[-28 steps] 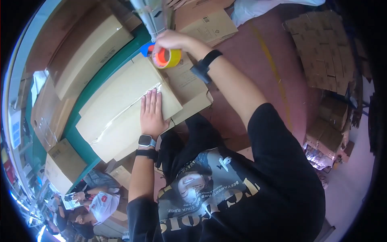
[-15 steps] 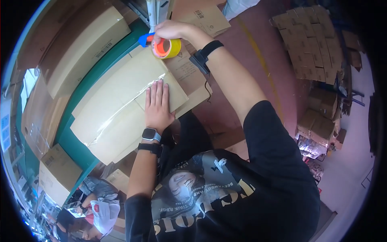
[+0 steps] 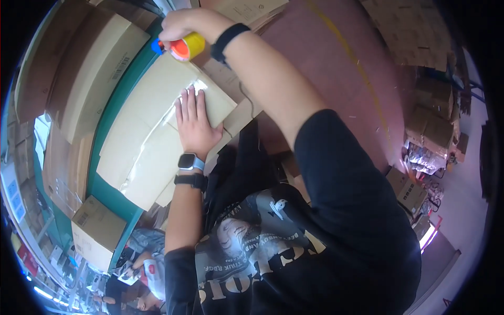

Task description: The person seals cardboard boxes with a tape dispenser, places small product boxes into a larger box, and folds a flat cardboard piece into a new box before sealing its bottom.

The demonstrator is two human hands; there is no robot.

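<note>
A pale brown carton [image 3: 142, 105] lies before me with a strip of clear tape [image 3: 146, 147] along its top. My left hand [image 3: 197, 126] rests flat on it near the right end, fingers stretched out over the tape strip. At the carton's far edge, my right hand [image 3: 181, 22] is wrapped around a hand-held tape dispenser [image 3: 160, 46] with blue and orange parts. A yellow-sided tape roll [image 3: 194, 44] sits on it. The right fingers partly hide the dispenser's grip.
The carton lies on a green work surface [image 3: 102, 163]. Beyond stand large cartons [image 3: 97, 68], with a smaller one [image 3: 100, 226] at the lower left. Two people [image 3: 149, 273] are at the lower left. Flat cardboard [image 3: 244, 10] lies at the top; stacked cartons [image 3: 433, 110] stand right.
My right hand has moved left with the tape dispenser along the carton's far edge. My left hand stays flat on the carton. The whole view has shifted somewhat.
</note>
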